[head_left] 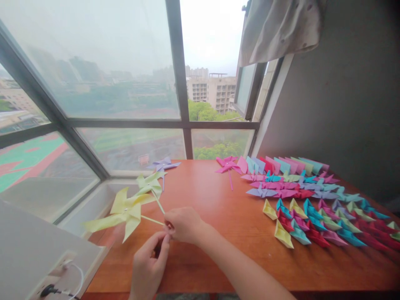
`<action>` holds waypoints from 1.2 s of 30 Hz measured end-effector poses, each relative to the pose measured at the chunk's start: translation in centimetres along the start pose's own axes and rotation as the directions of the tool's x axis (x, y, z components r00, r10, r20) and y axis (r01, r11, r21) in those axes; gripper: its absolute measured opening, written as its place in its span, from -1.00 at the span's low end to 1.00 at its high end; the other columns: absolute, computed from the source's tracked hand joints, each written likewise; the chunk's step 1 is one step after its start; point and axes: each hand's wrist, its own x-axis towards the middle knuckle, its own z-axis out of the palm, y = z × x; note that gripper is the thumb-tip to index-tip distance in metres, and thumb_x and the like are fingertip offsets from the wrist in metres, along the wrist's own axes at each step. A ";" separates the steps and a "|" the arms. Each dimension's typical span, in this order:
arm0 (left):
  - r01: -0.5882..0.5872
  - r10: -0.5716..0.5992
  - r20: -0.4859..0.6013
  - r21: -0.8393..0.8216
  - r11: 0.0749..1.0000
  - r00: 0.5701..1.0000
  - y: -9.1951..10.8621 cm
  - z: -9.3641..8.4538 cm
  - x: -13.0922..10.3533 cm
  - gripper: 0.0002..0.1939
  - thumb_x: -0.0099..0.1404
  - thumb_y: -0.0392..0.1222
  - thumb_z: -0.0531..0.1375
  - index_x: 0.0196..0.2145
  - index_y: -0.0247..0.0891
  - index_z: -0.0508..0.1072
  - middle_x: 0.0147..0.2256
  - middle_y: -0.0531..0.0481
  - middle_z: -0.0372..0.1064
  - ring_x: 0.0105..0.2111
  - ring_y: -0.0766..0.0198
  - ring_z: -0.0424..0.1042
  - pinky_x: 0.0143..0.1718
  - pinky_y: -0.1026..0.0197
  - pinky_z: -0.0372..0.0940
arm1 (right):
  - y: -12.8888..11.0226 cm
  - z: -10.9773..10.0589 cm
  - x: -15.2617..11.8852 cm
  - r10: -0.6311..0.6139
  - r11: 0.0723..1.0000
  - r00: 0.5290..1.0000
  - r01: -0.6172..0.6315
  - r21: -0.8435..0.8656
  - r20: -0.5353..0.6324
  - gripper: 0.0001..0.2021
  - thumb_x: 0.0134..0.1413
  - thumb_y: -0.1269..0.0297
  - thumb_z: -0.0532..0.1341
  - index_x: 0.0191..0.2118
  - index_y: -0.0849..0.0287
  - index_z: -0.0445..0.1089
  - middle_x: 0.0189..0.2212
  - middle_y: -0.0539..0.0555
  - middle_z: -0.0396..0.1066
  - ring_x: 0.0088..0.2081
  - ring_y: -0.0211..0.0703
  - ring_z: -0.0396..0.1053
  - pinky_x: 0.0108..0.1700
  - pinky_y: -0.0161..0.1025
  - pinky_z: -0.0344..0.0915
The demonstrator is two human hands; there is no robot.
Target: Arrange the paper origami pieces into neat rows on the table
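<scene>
My right hand (184, 225) is closed around the sticks of two paper pinwheels, over the table's left part. One is a yellow pinwheel (126, 211), tilted toward the left. Behind it is a pale green pinwheel (150, 183), partly overlapped by the yellow blades. My left hand (151, 260) is just below, its thumb and index finger pinched together against the right hand's fingers. What lies in that pinch is hidden. Farther back, a lavender pinwheel (163, 164) lies near the window, its stick toward me. A pink pinwheel (227, 164) rests at the table's back edge.
Rows of folded paper boats (283, 234), paper cranes (262, 191) and other folded pieces (284, 166) cover the right of the wooden table (206, 187). A window frame (186, 124) stands behind. At lower left are a white panel (37, 246) and a plugged-in cable (81, 273).
</scene>
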 end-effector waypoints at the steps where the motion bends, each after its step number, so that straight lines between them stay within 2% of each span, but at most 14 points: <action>1: -0.017 0.017 0.004 0.005 1.000 1.000 0.1 0.0 0.0 -0.75 0.30 -0.06 0.15 -0.39 -0.26 0.51 -0.54 0.10 0.45 -0.59 0.35 0.41 -0.53 0.41 0.30 | 0.2 -0.1 -0.5 0.019 1.000 0.998 -0.018 0.012 -0.057 -0.94 0.09 0.30 0.20 -0.31 0.12 0.41 -0.32 0.01 0.54 -0.32 -0.22 0.47 -0.39 -0.34 0.15; 3: -0.045 0.044 0.021 0.019 0.999 0.999 0.0 0.0 0.2 -0.75 0.31 -0.07 0.15 -0.43 -0.24 0.49 -0.59 0.13 0.40 -0.62 0.37 0.37 -0.56 0.41 0.27 | 0.8 -0.4 -1.7 0.087 0.996 0.980 -0.079 0.048 -0.179 -0.92 0.12 0.29 0.19 -0.36 0.12 0.39 -0.38 -0.03 0.51 -0.35 -0.27 0.44 -0.38 -0.35 0.12; 5: -0.064 0.062 0.034 0.033 0.997 0.997 -0.1 0.3 0.5 -0.75 0.31 -0.07 0.14 -0.44 -0.23 0.48 -0.59 0.13 0.39 -0.61 0.36 0.37 -0.55 0.40 0.27 | 1.6 -1.1 -3.3 0.194 0.980 0.937 -0.174 0.094 -0.291 -0.92 0.12 0.30 0.19 -0.39 0.12 0.38 -0.43 -0.06 0.49 -0.39 -0.30 0.41 -0.38 -0.36 0.10; 10: -0.142 0.139 0.090 0.032 0.989 0.986 0.2 2.4 1.2 -0.75 0.34 -0.09 0.12 -0.42 -0.23 0.46 -0.57 0.11 0.39 -0.60 0.35 0.36 -0.54 0.38 0.26 | 4.5 -3.8 -8.1 0.454 0.887 0.752 -0.435 0.158 -0.478 -0.89 0.10 0.36 0.18 -0.44 0.13 0.37 -0.53 -0.08 0.40 -0.46 -0.32 0.33 -0.38 -0.37 0.04; 12: -0.185 0.181 0.136 0.020 0.982 0.974 0.4 3.5 1.4 -0.76 0.35 -0.11 0.10 -0.41 -0.22 0.45 -0.57 0.11 0.37 -0.60 0.36 0.34 -0.53 0.38 0.24 | 5.6 -4.8 -9.9 0.490 0.858 0.689 -0.490 0.155 -0.534 -0.88 0.10 0.37 0.16 -0.45 0.15 0.35 -0.53 -0.06 0.38 -0.46 -0.31 0.31 -0.37 -0.36 0.04; 15: -0.251 0.241 0.231 0.012 0.968 0.943 0.6 4.7 1.4 -0.78 0.37 -0.13 0.09 -0.39 -0.21 0.44 -0.55 0.10 0.38 -0.57 0.35 0.36 -0.50 0.36 0.25 | 7.0 -5.8 -11.8 0.518 0.822 0.622 -0.553 0.138 -0.587 -0.86 0.13 0.36 0.14 -0.45 0.16 0.33 -0.53 -0.05 0.35 -0.45 -0.30 0.30 -0.36 -0.35 0.03; 18: -0.290 0.276 0.285 0.007 0.957 0.918 0.5 5.0 1.4 -0.79 0.38 -0.14 0.09 -0.38 -0.20 0.44 -0.51 0.07 0.42 -0.53 0.33 0.40 -0.45 0.35 0.27 | 8.3 -5.8 -12.8 0.573 0.763 0.572 -0.634 0.127 -0.587 -0.84 0.15 0.34 0.14 -0.46 0.16 0.31 -0.54 -0.05 0.33 -0.45 -0.28 0.29 -0.37 -0.34 0.01; 22: -0.286 0.276 0.295 -0.012 0.958 0.915 0.3 4.8 1.3 -0.78 0.39 -0.13 0.08 -0.37 -0.20 0.45 -0.50 0.06 0.45 -0.53 0.32 0.42 -0.45 0.36 0.30 | 9.1 -5.1 -13.1 0.668 0.673 0.522 -0.728 0.130 -0.531 -0.83 0.16 0.31 0.14 -0.46 0.14 0.31 -0.53 -0.05 0.35 -0.45 -0.28 0.28 -0.39 -0.33 -0.02; 30: -0.292 0.282 0.322 -0.018 0.956 0.904 0.5 4.6 1.3 -0.77 0.38 -0.12 0.08 -0.37 -0.19 0.46 -0.49 0.04 0.47 -0.52 0.30 0.45 -0.45 0.37 0.33 | 9.1 -3.8 -13.4 0.761 0.566 0.475 -0.819 0.093 -0.443 -0.85 0.19 0.31 0.14 -0.40 0.15 0.36 -0.45 -0.02 0.41 -0.41 -0.30 0.33 -0.40 -0.33 -0.02; 36: -0.297 0.286 0.331 -0.020 0.955 0.899 0.4 4.7 1.3 -0.77 0.38 -0.14 0.08 -0.38 -0.20 0.46 -0.51 0.06 0.46 -0.54 0.32 0.44 -0.47 0.38 0.31 | 9.4 -3.8 -13.6 0.817 0.506 0.423 -0.852 0.136 -0.392 -0.87 0.19 0.31 0.16 -0.40 0.14 0.34 -0.46 -0.03 0.43 -0.40 -0.28 0.35 -0.41 -0.33 -0.04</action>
